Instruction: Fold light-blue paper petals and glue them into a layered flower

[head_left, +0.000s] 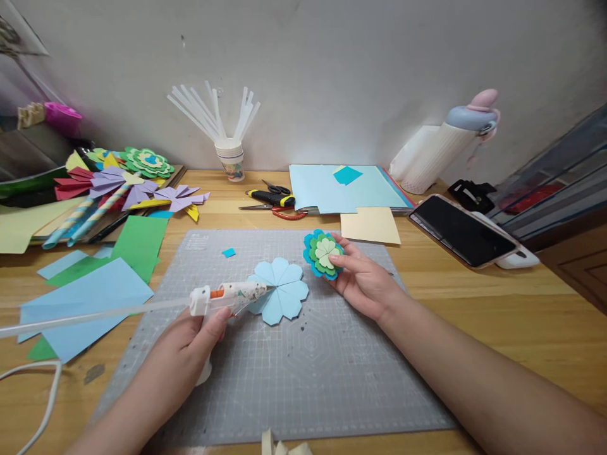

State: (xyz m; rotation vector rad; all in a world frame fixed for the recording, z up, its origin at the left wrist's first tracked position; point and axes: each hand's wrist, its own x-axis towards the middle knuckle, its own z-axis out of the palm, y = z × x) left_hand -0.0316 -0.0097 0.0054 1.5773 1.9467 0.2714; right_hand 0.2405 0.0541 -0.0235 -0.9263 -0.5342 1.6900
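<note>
My left hand [202, 338] is wrapped round a white hot glue gun [244, 292], a long glue stick [118, 317] trailing out of its back. The nozzle points at the centre of a light blue paper flower [283, 303] lying flat on the grey cutting mat [341, 379]; I cannot tell whether the tip touches the paper. Between thumb and fingers, my right hand [363, 278] pinches a smaller layered paper flower [326, 254], blue outside, then green, pale green on top. It is raised just beside the light blue flower. A small blue paper scrap [229, 252] lies on the mat.
Cut paper sheets [95, 303] and finished paper flowers [147, 162] are at left. Behind the mat stand a paper cup [230, 161] of glue sticks, scissors [289, 213] and a yellow-black cutter [271, 198]. A phone [462, 230] and a bottle [441, 151] are at right.
</note>
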